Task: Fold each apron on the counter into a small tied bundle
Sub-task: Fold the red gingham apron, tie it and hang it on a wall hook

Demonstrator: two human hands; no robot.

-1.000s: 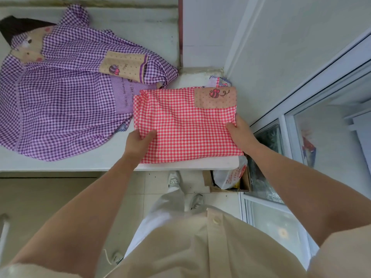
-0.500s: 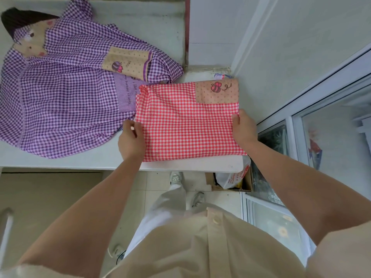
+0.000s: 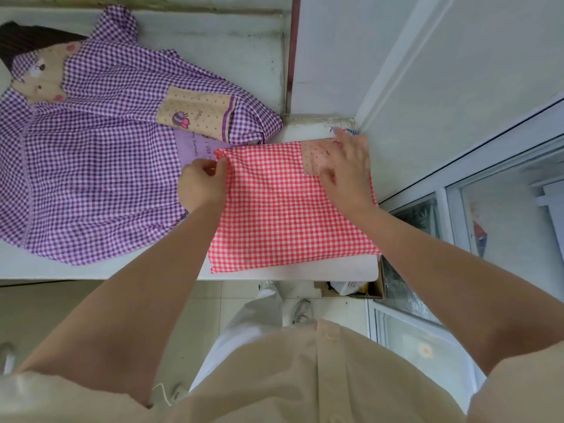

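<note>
Right, closest in, a beige shirt [image 3: 305,377] fills the bottom of the view and hides both upper arms. White trousers [image 3: 244,325] and a shoe [image 3: 300,311] show on the tiled floor. Under the table's right corner sits a cardboard box [image 3: 377,286], half hidden, its contents too small to name.

Up on the white table [image 3: 122,271], the folded red gingham apron [image 3: 283,215] lies flat at the right end, its near edge close to the table's lip. The left hand [image 3: 201,184] pinches the apron's far left corner, thumb and fingers closed on bunched cloth. The right hand [image 3: 348,169] lies spread on the far right corner, fingers straight. It covers most of a tan dotted patch [image 3: 312,160], so the motif can't be seen. A scrap of blue-striped cloth [image 3: 352,132] peeks out past the fingertips.

Further back, the purple gingham apron [image 3: 91,178] sprawls unfolded, its left side cut off by the frame. Its lilac panel [image 3: 190,145] carries script, with only "I like" readable. The tan pocket shows a bee [image 3: 180,120].
</note>
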